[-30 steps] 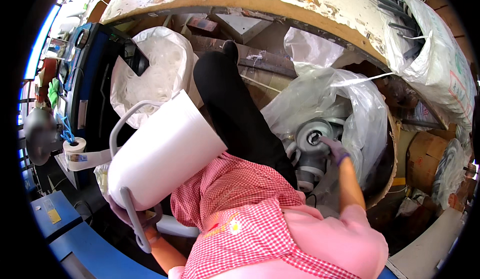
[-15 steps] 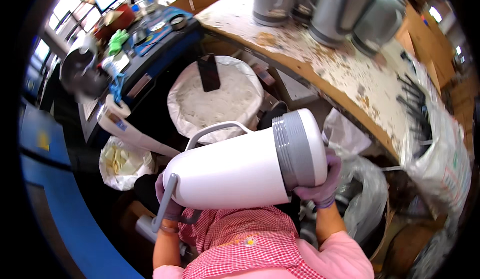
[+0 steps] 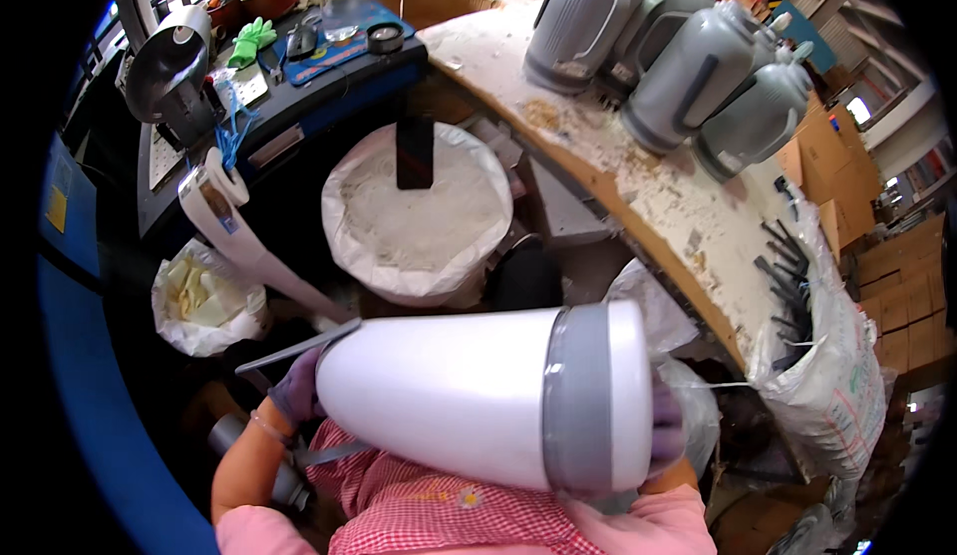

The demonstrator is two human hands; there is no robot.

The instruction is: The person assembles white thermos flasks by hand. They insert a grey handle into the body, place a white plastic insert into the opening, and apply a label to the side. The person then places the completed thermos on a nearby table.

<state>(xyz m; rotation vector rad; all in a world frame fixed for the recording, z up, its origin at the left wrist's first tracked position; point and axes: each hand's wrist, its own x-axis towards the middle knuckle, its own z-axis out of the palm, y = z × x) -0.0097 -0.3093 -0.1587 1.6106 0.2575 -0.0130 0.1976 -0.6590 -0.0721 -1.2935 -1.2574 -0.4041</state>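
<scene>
A large white thermos jug (image 3: 449, 386) with a grey collar (image 3: 581, 396) lies sideways in front of my checked apron (image 3: 399, 490). Its narrower end is in my left hand (image 3: 296, 388), whose purple-gloved fingers are partly behind the jug. A grey swing handle (image 3: 299, 346) sticks out beside that hand. At the white-capped opposite end, my right hand (image 3: 666, 430) grips from the far side, with some purple fingers showing. The jug's long side handle is hidden from view.
Several grey jugs (image 3: 688, 77) stand on the stained workbench (image 3: 658, 191). Ahead is a round bin lined with white (image 3: 469, 276), a black bar across its rim. A small white bag (image 3: 199, 331) sits at left. Black handles poke out of a sack (image 3: 822, 396) at right.
The jug has rolled about its long axis, so its side handle has gone out of sight. It sits lower in view, and the swing handle has turned. Both hands still hold it.
</scene>
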